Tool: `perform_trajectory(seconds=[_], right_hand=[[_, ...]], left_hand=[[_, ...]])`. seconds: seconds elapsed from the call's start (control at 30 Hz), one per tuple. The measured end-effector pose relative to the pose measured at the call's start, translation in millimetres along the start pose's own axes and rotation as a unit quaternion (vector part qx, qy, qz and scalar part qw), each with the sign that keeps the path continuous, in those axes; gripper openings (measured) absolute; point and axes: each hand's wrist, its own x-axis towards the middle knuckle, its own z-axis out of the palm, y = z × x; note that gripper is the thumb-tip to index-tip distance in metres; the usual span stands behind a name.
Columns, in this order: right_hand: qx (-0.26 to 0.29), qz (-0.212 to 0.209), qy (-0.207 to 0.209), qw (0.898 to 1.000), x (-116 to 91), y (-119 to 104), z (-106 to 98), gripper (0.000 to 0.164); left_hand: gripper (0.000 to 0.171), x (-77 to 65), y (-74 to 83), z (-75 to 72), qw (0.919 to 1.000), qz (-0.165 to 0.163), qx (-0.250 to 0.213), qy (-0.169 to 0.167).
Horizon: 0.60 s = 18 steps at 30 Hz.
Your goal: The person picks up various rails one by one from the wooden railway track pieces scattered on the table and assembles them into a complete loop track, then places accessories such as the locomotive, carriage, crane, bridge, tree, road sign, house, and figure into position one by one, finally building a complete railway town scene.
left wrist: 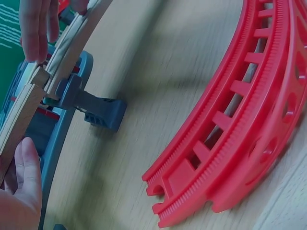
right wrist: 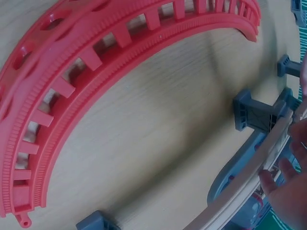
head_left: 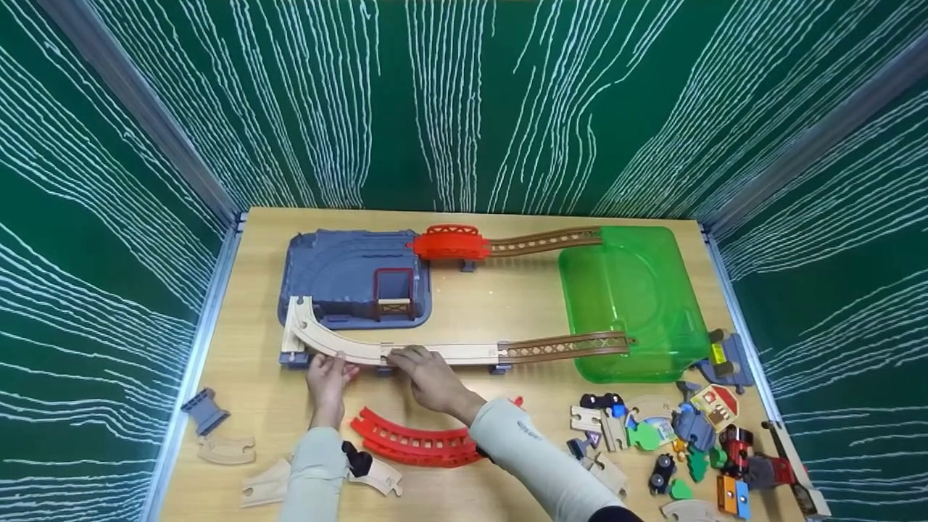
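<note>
A curved wooden track [head_left: 337, 344] runs from the left support block [head_left: 293, 359] towards a straight wooden track [head_left: 471, 354]. My left hand [head_left: 330, 380] pinches the curved piece along its near edge, with thumb and fingertips around it in the left wrist view. At the joint, my right hand [head_left: 431, 380] presses its fingertips down on the straight track from above. Beneath the joint stands a grey pier [left wrist: 100, 108]. In the left wrist view the two track ends meet with a small step between them. Part of the straight piece is hidden under the right fingers.
Behind lies a grey tray base [head_left: 341, 279], linked by a red bridge [head_left: 451, 243] and brown track to a green tub [head_left: 631, 290]. Red curved track [head_left: 420, 441] lies between my forearms. Toy pieces crowd the right; loose wooden tracks [head_left: 226, 449] lie left.
</note>
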Motion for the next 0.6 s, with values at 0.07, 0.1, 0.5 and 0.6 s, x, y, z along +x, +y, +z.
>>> perform_trajectory(seconds=[0.07,0.1,0.5,0.6], right_hand=[[-0.009,0.007,-0.016,1.000,0.6,-2.6,0.1,0.061],[-0.013,0.007,-0.021,1.000,1.1,-3.7,0.1,0.062],[-0.119,-0.013,-0.072,0.990,3.1,-7.4,11.3,0.072],[-0.140,-0.019,-0.074,0.987,3.1,-7.8,14.3,0.074]], left_hand=[[0.023,-5.9,9.1,5.1,0.9999,-0.004,0.006,0.009],[0.022,-4.3,6.6,3.0,0.9999,-0.006,0.009,0.006],[0.037,-22.7,31.5,15.1,0.9966,-0.049,0.064,0.017],[0.043,-11.3,16.1,5.2,0.9974,-0.040,0.059,0.006]])
